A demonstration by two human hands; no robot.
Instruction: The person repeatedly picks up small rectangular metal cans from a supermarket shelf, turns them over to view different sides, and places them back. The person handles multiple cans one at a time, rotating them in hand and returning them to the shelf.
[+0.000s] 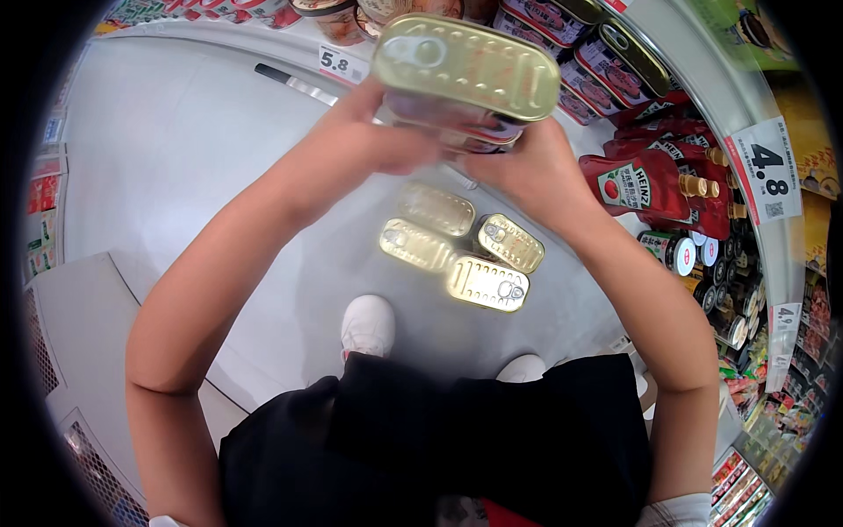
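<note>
Between both hands I hold a stack of oblong pull-tab food tins (pixel 467 66), blurred and raised at the top centre. My left hand (pixel 388 132) supports its left side and underside, while my right hand (pixel 520 158) grips from the lower right; the tins hide some fingers. Below, on the grey floor, stand several gold-lidded tins (pixel 489 283) in a loose group, with one tin (pixel 512 244) at its right side. More tins with printed sides (pixel 602 85) are stacked on the shelf to the right of the held stack.
Red ketchup pouches (pixel 642 184) lie on the right shelf, with jars (pixel 681 255) beyond them. A price tag (pixel 764 170) hangs on the curved shelf edge. Paper tubs (pixel 329 20) line the upper shelf. White shoes (pixel 369 323) are near the floor tins.
</note>
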